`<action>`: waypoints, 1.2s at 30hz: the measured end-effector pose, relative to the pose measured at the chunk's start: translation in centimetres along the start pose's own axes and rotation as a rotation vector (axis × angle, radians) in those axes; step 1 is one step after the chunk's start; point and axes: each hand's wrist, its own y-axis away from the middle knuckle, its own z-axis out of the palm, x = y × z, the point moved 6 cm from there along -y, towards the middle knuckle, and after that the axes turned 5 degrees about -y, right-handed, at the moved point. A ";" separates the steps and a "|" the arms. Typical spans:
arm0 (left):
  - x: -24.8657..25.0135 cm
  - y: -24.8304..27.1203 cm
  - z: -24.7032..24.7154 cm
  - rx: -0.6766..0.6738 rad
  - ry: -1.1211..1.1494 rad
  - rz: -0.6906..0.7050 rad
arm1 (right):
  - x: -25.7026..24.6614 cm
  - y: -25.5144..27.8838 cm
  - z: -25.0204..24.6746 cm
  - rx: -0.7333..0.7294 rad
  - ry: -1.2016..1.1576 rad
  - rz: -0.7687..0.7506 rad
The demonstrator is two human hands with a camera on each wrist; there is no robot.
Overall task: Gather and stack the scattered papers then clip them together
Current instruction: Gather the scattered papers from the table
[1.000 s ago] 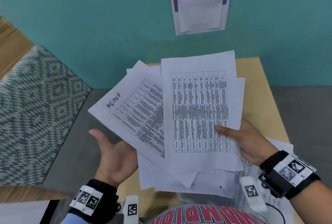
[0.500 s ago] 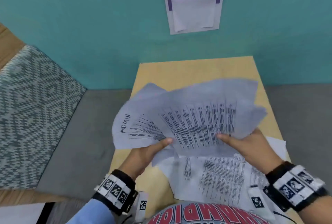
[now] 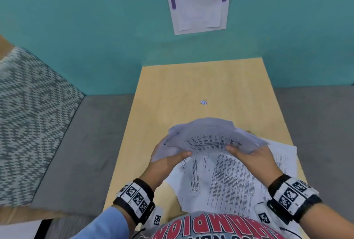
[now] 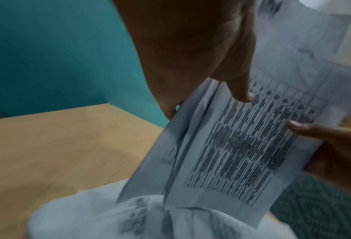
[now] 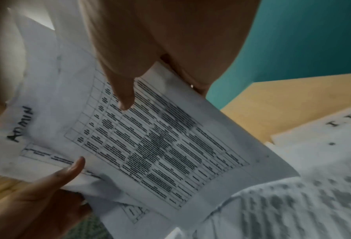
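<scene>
I hold a loose bundle of printed papers (image 3: 208, 135) in both hands, low over the wooden table (image 3: 191, 85), its top edge tipped away from me. My left hand (image 3: 172, 159) pinches its left side, thumb on the printed face (image 4: 240, 90). My right hand (image 3: 247, 152) pinches the right side, thumb on top (image 5: 123, 97). The sheets are fanned and uneven; one is marked "ADMIN" (image 5: 21, 122). More printed sheets (image 3: 229, 181) lie spread on the table beneath my hands. A small binder clip (image 3: 204, 102) lies beyond the bundle, mid-table.
The table stands against a teal wall (image 3: 95, 28) with a paper notice (image 3: 199, 7) taped to it. A patterned cushion (image 3: 28, 114) lies at the left over grey floor. A loose sheet marked "I.T" (image 5: 324, 129) sits at the table's right.
The bundle has come down from upright in front of me and tipped forward. My left hand has taken hold of it and both hands have drawn closer. The clip has come into sight.
</scene>
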 end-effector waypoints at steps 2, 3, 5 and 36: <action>-0.2 -0.4 -0.1 0.017 -0.137 0.075 | 0.7 -0.2 0.0 0.001 -0.017 0.019; -0.3 -0.5 -0.2 0.037 -0.185 0.094 | 0.8 -0.4 0.0 -0.001 -0.005 0.027; 0.1 -0.7 -0.1 0.048 -0.191 0.137 | 1.1 -1.2 0.1 0.015 0.008 0.025; 3.4 1.3 -7.0 -0.230 -0.449 0.042 | -5.3 -1.2 -6.7 -0.088 0.182 -0.129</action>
